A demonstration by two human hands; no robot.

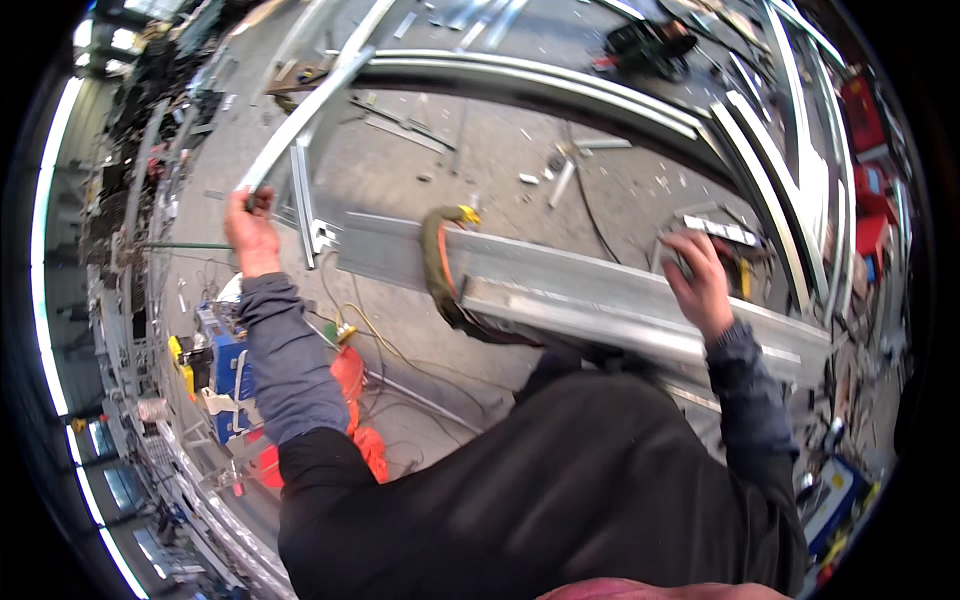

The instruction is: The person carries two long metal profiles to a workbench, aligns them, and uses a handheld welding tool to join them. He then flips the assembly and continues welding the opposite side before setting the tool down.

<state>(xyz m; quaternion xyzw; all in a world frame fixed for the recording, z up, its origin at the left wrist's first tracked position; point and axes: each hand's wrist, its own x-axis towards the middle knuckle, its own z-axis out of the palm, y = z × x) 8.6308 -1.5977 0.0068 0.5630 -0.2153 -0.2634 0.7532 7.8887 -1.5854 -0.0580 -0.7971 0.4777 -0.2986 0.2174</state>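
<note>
My left hand [252, 232] is closed around the lower end of a long pale metal bar [305, 115], which slants up and away to the right. Beside it hangs a shorter metal strip [303, 205] with a small bracket [322, 237] near its lower end. Over the wide grey metal beam [580, 268] is my right hand [702, 285], its fingers curled and slightly blurred. What those fingers hold, if anything, is hidden. A dark green sleeve-like wrap [436, 262] with an orange strip and a yellow end lies across the beam, left of the right hand.
Beyond the beam stands a metal frame [530, 75] with long rails. Offcuts and a black cable [592, 210] lie on the concrete floor. At left are a blue machine [230, 370], a yellow hose [375, 345] and orange cloth [350, 385]. Red boxes [872, 235] stand far right.
</note>
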